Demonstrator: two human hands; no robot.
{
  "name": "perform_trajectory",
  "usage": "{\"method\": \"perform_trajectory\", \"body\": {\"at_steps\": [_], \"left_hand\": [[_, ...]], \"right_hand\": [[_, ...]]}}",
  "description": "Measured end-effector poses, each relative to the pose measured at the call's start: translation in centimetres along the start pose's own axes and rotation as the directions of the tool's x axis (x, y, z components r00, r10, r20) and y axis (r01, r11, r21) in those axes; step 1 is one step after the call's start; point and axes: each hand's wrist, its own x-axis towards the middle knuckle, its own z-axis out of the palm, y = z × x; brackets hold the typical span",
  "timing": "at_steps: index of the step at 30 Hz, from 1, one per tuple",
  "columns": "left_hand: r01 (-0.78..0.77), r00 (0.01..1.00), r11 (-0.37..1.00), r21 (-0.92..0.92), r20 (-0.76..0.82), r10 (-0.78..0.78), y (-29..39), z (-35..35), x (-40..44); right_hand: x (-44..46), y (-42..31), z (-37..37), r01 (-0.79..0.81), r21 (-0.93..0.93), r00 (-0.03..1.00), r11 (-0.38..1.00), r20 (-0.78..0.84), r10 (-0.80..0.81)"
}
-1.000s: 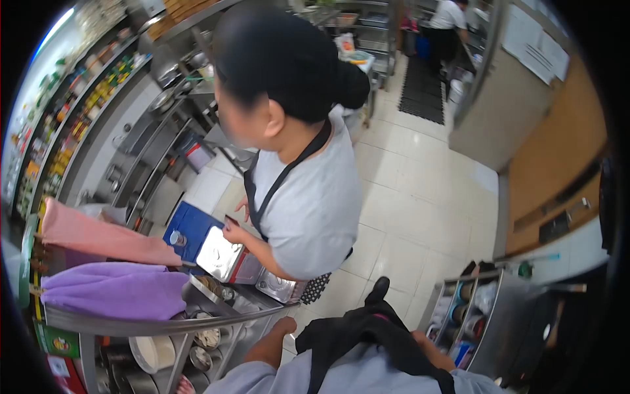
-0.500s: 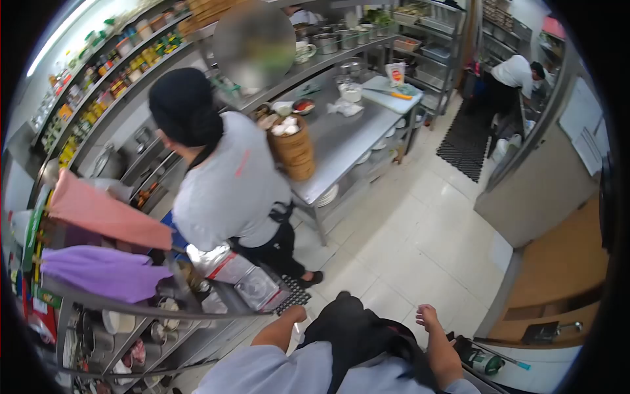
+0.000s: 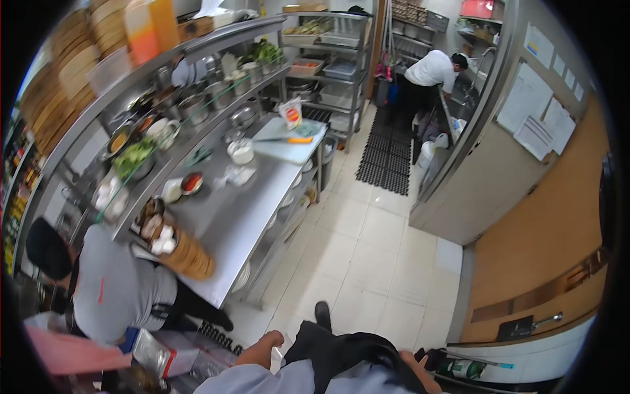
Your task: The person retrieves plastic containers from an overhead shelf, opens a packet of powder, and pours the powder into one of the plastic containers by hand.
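Note:
My left hand [image 3: 271, 340] hangs low beside the black apron [image 3: 341, 351], its fingers curled in with nothing seen in them. On the apron's other side is my right hand [image 3: 412, 360], partly hidden by the cloth, so its fingers do not show clearly. Neither hand touches a tool or dish in view. A steel worktable [image 3: 230, 217] stands ahead to the left, bearing a bamboo steamer stack [image 3: 190, 257], a bowl of red food [image 3: 191, 183], a white tub [image 3: 241, 152] and a cutting board [image 3: 292, 146] with an orange-handled knife [image 3: 300, 140].
A person in grey [image 3: 108, 282] stands at the lower left. Another, in white [image 3: 430, 69], bends over a sink beyond the black mat [image 3: 384, 154]. Tiled floor [image 3: 354, 253] runs ahead. At the right is a wooden door [image 3: 525, 262]; a wire rack [image 3: 357, 82] stands at the back.
The view has swung left-to-right and forward, bringing the worktable closer. The nearby person now appears at the lower left. My right hand, raised apart half a second ago, is back beside the apron.

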Motion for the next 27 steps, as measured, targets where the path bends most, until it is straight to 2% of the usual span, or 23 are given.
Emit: {"method": "perform_trajectory", "body": {"at_steps": [2,3,4,6,7,8,9,11,13,14,16,17,19,22,24,27], "left_hand": [[-0.128,0.987,0.96,0.249,0.124,0.1,1.1,-5.2,5.2],[-0.336,0.94,0.804,0.491,0.232,0.251,3.9,-11.2,4.9],[-0.094,0.994,0.989,0.118,-0.044,0.1,2.9,-12.6,9.5],[-0.06,0.983,0.996,-0.072,-0.175,0.047,6.9,-22.5,9.6],[-0.046,0.962,0.997,-0.063,-0.271,0.027,9.1,-26.8,9.9],[-0.15,0.906,0.985,-0.084,-0.411,0.103,10.6,-30.4,10.4],[-0.299,0.807,0.953,-0.036,-0.543,0.232,12.4,-34.6,9.3],[-0.416,0.7,0.892,-0.178,-0.688,0.189,17.0,-42.5,4.9],[-0.466,0.554,0.882,-0.065,-0.799,0.233,19.7,-48.7,2.0],[-0.458,0.556,0.886,-0.076,-0.802,0.219,20.1,-50.9,1.9],[-0.541,0.215,0.838,0.077,-0.95,0.226,19.9,-54.3,2.4],[-0.527,0.214,0.848,0.058,-0.956,0.198,19.4,-55.6,2.7],[-0.4,0.067,0.907,0.131,-0.983,0.172,17.9,-57.9,3.7],[-0.32,0.069,0.947,0.002,-0.997,0.026,14.8,-60.2,4.7],[-0.136,0.109,0.989,-0.056,-0.993,-0.042,12.5,-61.0,5.1],[0.016,0.163,0.97,-0.243,-0.956,-0.243,9.1,-60.7,6.6]], "right_hand": [[-0.7,-1.6,-1.2,-0.03,0.057,0.999,0.998,-0.028,0.032],[-1.0,-2.0,-2.1,-0.064,0.095,0.997,0.993,-0.041,0.068],[-1.5,-2.5,-2.8,-0.1,0.131,0.993,0.986,-0.052,0.108],[-1.9,-4.2,-3.4,-0.139,0.185,0.986,0.973,-0.07,0.154],[-2.2,-5.5,-3.7,-0.129,0.198,0.986,0.972,-0.079,0.147],[-2.3,-7.3,-3.6,-0.112,0.205,0.987,0.972,-0.087,0.132],[-2.3,-9.0,-3.7,-0.092,0.215,0.989,0.972,-0.096,0.115],[-1.9,-12.7,-4.0,-0.057,0.236,0.99,0.97,-0.111,0.085],[-0.6,-16.3,-3.9,-0.037,0.236,0.993,0.971,-0.105,0.063],[-0.3,-18.0,-3.9,-0.028,0.236,0.993,0.971,-0.105,0.054],[1.9,-21.8,-3.7,-0.022,0.196,0.996,0.98,-0.082,0.039],[2.8,-23.9,-3.4,-0.031,0.178,0.997,0.984,-0.067,0.044],[5.7,-28.3,-2.5,-0.046,0.118,0.998,0.992,-0.027,0.049],[10.9,-35.6,0.0,-0.061,0.005,0.997,0.998,0.044,0.06],[15.2,-41.5,2.5,-0.043,-0.086,0.993,0.995,0.105,0.052],[22.6,-53.6,7.6,0.048,-0.231,0.976,0.972,0.218,0.003]]}}
